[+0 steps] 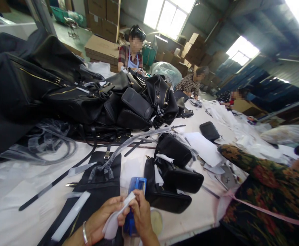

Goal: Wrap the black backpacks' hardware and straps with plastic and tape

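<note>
At the bottom centre, my left hand, with a metal bangle on its wrist, pinches a strip of white paper or tape. My right hand holds the same strip from the other side, fingers closed, over a blue tape dispenser standing on the table. Both hands meet just above a flat black bag panel. A black handbag with white wrapped fittings lies just beyond my right hand.
A big heap of black handbags fills the left and middle of the white table. Straps, clear plastic and paper sheets lie scattered. A person in a floral top sits at right; other people work at the far end. Cardboard boxes stand behind.
</note>
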Available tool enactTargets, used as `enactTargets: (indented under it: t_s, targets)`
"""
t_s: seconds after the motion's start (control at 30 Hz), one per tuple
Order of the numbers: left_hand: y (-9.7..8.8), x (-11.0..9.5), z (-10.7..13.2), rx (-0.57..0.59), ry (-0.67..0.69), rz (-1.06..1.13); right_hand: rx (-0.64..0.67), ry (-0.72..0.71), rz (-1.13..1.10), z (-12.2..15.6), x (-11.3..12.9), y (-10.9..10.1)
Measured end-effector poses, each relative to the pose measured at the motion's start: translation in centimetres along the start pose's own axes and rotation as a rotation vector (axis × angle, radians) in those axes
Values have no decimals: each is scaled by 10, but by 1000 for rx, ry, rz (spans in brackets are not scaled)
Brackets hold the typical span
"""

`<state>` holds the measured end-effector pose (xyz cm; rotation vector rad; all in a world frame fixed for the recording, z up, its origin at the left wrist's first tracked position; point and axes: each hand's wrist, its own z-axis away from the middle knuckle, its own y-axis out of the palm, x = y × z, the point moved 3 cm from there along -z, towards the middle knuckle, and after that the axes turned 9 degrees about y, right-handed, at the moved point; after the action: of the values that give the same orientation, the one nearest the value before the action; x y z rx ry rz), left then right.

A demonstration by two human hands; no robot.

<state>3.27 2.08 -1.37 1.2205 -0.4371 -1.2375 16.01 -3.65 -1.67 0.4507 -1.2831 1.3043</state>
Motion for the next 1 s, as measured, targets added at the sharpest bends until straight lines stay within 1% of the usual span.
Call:
enactTargets:
  t_s: [0.07,0.1,0.17,0.23,0.33,0.4,0.47,0.53,0.6,0.63,0.7,0.83,0.9,0.93,1.0]
  targets:
    - [-9,5,0,-38,-47,94,17,-49,31,-4,-3,0]
    - [-12,6,1,-57,-53,121,45,-66,40,-6,-3,-2]
    - [-14,6,2,-76,-29,129,131,-78,40,-6,-4,-7]
    - [-11,5,2,-66,25,73,184,-33,-12,-4,-1,-15]
    - [-3,5,0,-36,139,-133,187,121,-136,0,8,-22]
    - [2,8,-1,-29,222,-331,183,165,-88,2,18,-22]
    - [6,10,0,-46,307,-559,160,115,78,1,30,-19]
    - [9,11,2,-91,395,-780,102,32,236,-2,39,-17]
    - [9,11,3,-138,449,-917,57,-12,313,-6,43,-14]
    - [8,11,2,-164,458,-926,41,-16,322,-8,43,-12]
    - [2,12,0,-196,419,-836,23,5,294,-11,39,-8]
    - [-9,14,3,-206,216,-563,17,86,89,-12,24,-3]
    - [-9,12,12,-195,111,-491,-9,146,-81,-6,14,0]
    - [-8,11,18,-183,82,-466,-34,177,-169,0,8,1]
    - [-4,8,28,-166,74,-416,-95,217,-294,16,-2,7]
